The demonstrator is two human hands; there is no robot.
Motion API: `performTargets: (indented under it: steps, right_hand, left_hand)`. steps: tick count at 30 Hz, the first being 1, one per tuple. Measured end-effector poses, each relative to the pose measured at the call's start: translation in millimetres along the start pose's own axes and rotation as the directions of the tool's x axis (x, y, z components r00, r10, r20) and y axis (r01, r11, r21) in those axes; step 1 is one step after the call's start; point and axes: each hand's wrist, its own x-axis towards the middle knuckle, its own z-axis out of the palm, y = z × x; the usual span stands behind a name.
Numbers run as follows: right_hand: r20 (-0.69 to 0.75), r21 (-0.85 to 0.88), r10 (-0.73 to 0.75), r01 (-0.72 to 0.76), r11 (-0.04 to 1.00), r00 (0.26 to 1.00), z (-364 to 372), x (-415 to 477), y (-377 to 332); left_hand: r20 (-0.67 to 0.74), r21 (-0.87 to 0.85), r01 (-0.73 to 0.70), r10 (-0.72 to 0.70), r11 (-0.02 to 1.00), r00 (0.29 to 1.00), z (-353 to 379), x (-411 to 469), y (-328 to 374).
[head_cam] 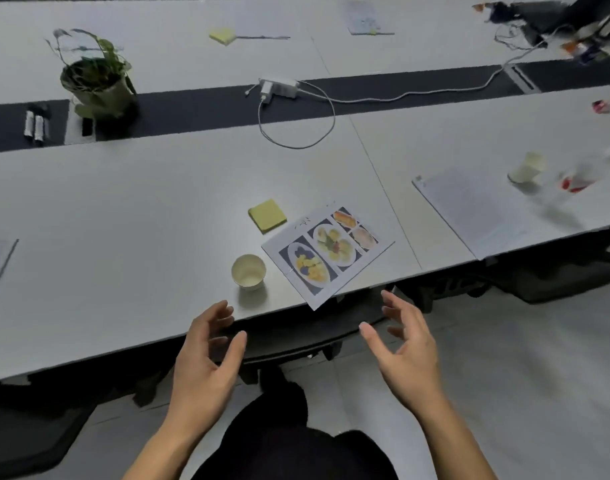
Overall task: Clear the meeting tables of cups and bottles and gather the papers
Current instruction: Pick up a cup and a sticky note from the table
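Cup (248, 272) upright on table (116, 220), just beyond left fingers (222, 309); both hands empty.
Left hand (203, 358) is the nearer: cup stands just ahead and slightly right of its fingertips, untouched. Sheet (327, 252) lies ahead-left of right hand (409, 351), long axis diagonal, near corner overhanging the edge. Both palms face inward, fingers apart and loosely curved, holding nothing. Judged next: left hand takes cup.

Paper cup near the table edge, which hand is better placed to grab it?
Left, probably. The left hand hovers open almost directly in front of the paper cup. The right hand, also open, is off to the side, nearer the overhanging corner of the printed food sheet.
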Motion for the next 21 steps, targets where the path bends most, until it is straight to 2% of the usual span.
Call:
performTargets:
  steps: [6,9,11,13,15,17,19,21]
  right_hand:
    - [0.246,-0.134,-0.054,0.089,0.987,0.968,11,107,-28]
    - [0.384,-0.149,-0.086,0.153,0.977,0.919,31,166,-35]
    - [0.479,-0.167,-0.096,0.199,0.966,0.872,52,206,-33]
    - [0.575,-0.176,-0.093,0.234,0.956,0.813,80,244,-29]
    - [0.681,-0.176,-0.116,0.315,0.932,0.723,111,278,-27]
    - [0.768,-0.180,-0.164,0.455,0.872,0.619,142,306,-27]
    - [0.829,-0.198,-0.203,0.612,0.766,0.521,175,330,-24]
    - [0.853,-0.220,-0.232,0.726,0.651,0.467,205,349,-20]
  left_hand:
    - [-0.132,-0.018,0.088,-0.090,0.996,0.987,18,70,5]
    - [-0.214,-0.046,0.165,-0.171,0.985,0.962,29,95,7]
    - [-0.241,0.011,0.221,-0.212,0.975,0.947,42,110,1]
    - [-0.245,0.119,0.300,-0.265,0.946,0.933,56,123,-9]
    - [-0.279,0.161,0.383,-0.330,0.910,0.902,71,131,-17]
    - [-0.342,0.095,0.459,-0.404,0.884,0.849,87,138,-21]
    - [-0.415,-0.030,0.523,-0.486,0.852,0.769,103,144,-25]
    - [-0.462,-0.142,0.538,-0.537,0.831,0.706,118,152,-32]
